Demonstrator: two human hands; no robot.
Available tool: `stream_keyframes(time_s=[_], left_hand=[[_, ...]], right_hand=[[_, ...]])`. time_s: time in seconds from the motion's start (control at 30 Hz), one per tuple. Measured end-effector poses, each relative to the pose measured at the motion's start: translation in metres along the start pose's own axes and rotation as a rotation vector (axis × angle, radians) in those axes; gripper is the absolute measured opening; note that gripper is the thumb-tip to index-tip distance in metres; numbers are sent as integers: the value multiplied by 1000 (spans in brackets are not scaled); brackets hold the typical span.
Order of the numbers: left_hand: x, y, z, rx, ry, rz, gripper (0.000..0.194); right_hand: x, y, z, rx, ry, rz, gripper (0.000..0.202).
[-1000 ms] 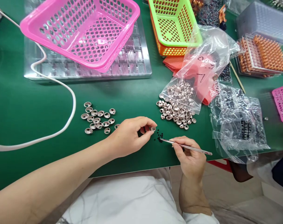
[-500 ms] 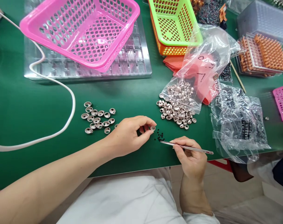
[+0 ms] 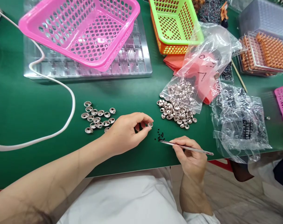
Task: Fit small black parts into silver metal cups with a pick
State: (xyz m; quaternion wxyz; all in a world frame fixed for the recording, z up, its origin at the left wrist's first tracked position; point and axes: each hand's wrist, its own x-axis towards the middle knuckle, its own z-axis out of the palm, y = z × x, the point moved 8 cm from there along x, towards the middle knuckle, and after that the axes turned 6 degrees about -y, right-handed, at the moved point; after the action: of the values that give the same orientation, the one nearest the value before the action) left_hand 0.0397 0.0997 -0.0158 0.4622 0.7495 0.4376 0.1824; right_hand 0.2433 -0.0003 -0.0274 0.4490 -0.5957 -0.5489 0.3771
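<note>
Between thumb and fingertips, my left hand (image 3: 128, 132) pinches a small silvery metal cup (image 3: 150, 124). My right hand (image 3: 192, 155) is closed around metal tweezers (image 3: 190, 147), whose tips point left. Those tips reach the lower edge of a scatter of tiny black pieces (image 3: 160, 135); whether one is gripped cannot be made out. Left of my left hand lie several more metal cups (image 3: 97, 119), spread out on the green table (image 3: 132, 96). A denser heap of such cups (image 3: 178, 115) spills from a clear plastic bag (image 3: 194, 77) beyond the black pieces.
A pink basket (image 3: 101, 63) rests on a clear compartment tray (image 3: 141, 62) at the back left. Behind the heap stands a green basket (image 3: 178, 42). Crumpled plastic bags (image 3: 239, 115) lie to the right. A white cable (image 3: 72, 105) curves across the left side.
My left hand has drawn slightly left and up with the metal cup, away from the black pieces. My right hand and the tweezers have hardly moved.
</note>
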Motion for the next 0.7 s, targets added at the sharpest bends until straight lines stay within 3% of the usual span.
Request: stream_keyframes(time_s=[0.3,0.5,0.7], left_hand=[[0,0,1,6,0,-2,14],[0,1,2,0,-9,11,13],[1,0,3,-8,-22,-1,13]], right_hand=[[1,-3,3,-66,-12,0,11],[-1,-4,-1,-5,46,-24,17],[0,-5,3,-5,-29,-64,18]])
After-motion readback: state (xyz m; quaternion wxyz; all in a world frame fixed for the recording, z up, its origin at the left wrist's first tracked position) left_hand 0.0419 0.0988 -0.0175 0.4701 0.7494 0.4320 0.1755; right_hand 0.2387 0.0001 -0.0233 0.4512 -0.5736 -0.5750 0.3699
